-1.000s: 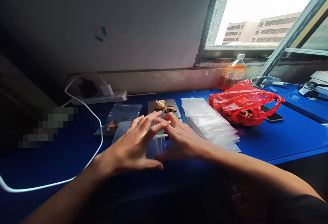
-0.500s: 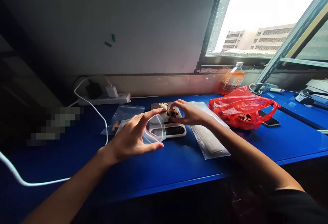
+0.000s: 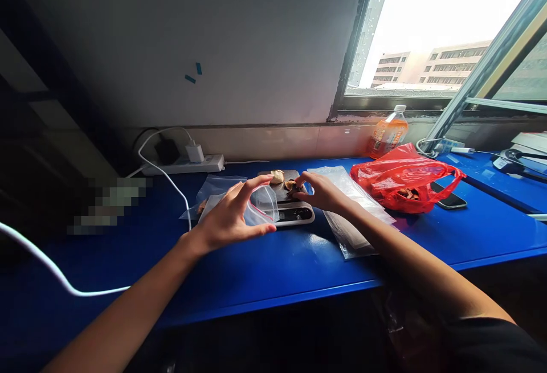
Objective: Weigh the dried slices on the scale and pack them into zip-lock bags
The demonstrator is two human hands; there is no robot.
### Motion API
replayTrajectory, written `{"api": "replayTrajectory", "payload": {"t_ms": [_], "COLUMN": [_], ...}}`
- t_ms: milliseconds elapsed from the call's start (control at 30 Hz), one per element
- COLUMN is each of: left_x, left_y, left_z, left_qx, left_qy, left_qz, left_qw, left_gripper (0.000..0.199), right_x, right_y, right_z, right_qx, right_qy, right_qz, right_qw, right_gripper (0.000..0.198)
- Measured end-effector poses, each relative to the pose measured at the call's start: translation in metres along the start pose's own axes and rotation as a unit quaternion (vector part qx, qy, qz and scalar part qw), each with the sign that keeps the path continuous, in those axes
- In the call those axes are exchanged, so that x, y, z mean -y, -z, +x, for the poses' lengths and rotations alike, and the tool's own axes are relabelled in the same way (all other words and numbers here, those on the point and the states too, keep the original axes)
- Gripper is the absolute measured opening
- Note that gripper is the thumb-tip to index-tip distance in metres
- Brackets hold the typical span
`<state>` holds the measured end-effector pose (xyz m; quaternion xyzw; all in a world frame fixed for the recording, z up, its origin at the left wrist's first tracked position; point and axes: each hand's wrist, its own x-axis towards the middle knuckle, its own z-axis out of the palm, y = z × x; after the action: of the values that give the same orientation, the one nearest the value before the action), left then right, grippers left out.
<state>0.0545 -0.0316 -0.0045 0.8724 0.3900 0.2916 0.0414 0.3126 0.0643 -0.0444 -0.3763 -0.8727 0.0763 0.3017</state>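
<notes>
A clear zip bag (image 3: 265,201) with a red seal line hangs mouth open in my left hand (image 3: 226,213), whose thumb and forefinger are spread wide at its mouth. Behind the bag lies a kitchen scale (image 3: 311,213) with a dark display strip, partly hidden. On its plate rest a pale dried piece (image 3: 277,176) and brown curled dried pieces (image 3: 290,185), mushroom-like in look. My right hand (image 3: 322,192) reaches over the plate's right side, thumb and forefinger closing round a dark brown dried piece.
Flat clear bags (image 3: 346,228) lie right of the scale, beside a red plastic bag (image 3: 393,182) holding brown pieces. A phone (image 3: 448,196) and an orange drink bottle (image 3: 388,132) are nearby. More zip bags (image 3: 217,188), a power strip (image 3: 209,163) and white cable (image 3: 179,188) lie left.
The view has shifted slightly, moving the scene a little to the right. My right hand has drawn slightly right over the scale plate. My left hand keeps its spread pose at the bag.
</notes>
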Motion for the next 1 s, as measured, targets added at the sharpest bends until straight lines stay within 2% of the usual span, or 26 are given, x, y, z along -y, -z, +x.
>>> {"api": "replayTrajectory", "payload": {"t_ms": [233, 433, 700, 833, 1000], "left_x": [0.002, 0.004, 0.007, 0.009, 0.010], "left_y": [0.005, 0.002, 0.000, -0.001, -0.003], "left_z": [0.001, 0.003, 0.001, 0.001, 0.002], "left_qx": [0.017, 0.030, 0.052, 0.048, 0.039], "left_qy": [0.017, 0.019, 0.029, 0.016, 0.010], "left_qz": [-0.027, -0.030, -0.017, -0.014, -0.011], "left_qw": [0.999, 0.999, 0.998, 0.999, 0.999], "left_gripper": [0.081, 0.080, 0.079, 0.077, 0.078], "right_x": [-0.002, 0.002, 0.002, 0.009, 0.013], "right_y": [0.004, 0.004, -0.001, 0.007, 0.013], "right_z": [-0.002, -0.001, 0.002, 0.010, 0.022], "right_qx": [0.012, 0.035, -0.031, 0.023, 0.076], "right_qy": [0.068, 0.105, 0.012, 0.024, 0.046], "right_qz": [-0.010, 0.055, 0.080, 0.136, 0.078], "right_qw": [0.998, 0.992, 0.996, 0.990, 0.993], "right_gripper": [0.023, 0.026, 0.011, 0.015, 0.018]}}
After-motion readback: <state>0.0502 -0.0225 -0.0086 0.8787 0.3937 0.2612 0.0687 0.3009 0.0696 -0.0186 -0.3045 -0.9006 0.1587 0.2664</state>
